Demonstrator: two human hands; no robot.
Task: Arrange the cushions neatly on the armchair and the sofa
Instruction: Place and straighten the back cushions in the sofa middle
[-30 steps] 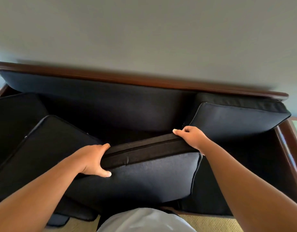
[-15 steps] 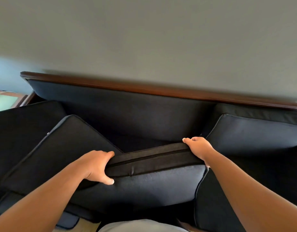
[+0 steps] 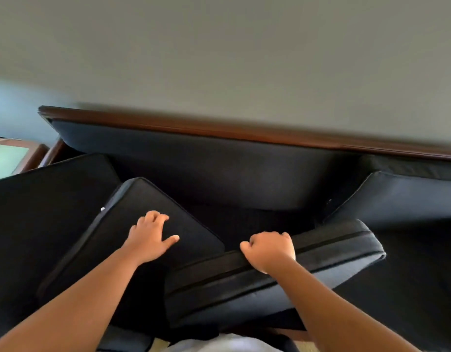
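Fingers (image 3: pixel 276 236) of right grip (image 3: pixel 268 250) curled over zipped cushion (image 3: pixel 333 251) edge; left grip (image 3: pixel 149 237) lay flat, splayed, on tilted cushion (image 3: pixel 99 250) left of it.

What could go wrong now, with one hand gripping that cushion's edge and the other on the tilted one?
1. The right hand alone grips the zipped cushion by its edge; it may twist, slip free or bump the propped cushion at the right.
2. The left hand rests on the tilted cushion, which lies askew on the sofa; a push might slide it toward the front edge.
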